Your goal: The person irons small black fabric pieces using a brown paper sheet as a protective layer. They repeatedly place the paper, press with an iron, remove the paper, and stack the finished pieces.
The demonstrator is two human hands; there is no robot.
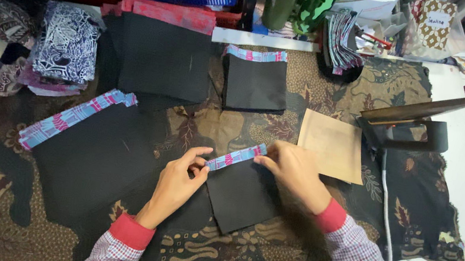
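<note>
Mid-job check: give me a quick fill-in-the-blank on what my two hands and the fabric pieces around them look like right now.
1. Both hands pinch the patterned strip along the top edge of a ____ fabric square.
2. The left hand holds the strip's ____ end.
3. Beside the right hand lies a ____ paper piece.

Missing words: black; left; brown

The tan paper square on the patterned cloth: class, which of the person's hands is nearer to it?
Right. The right hand pinches the trim beside the tan paper square, almost touching its lower left edge. The left hand holds the trim's other end, farther away across the black fabric piece.
</note>
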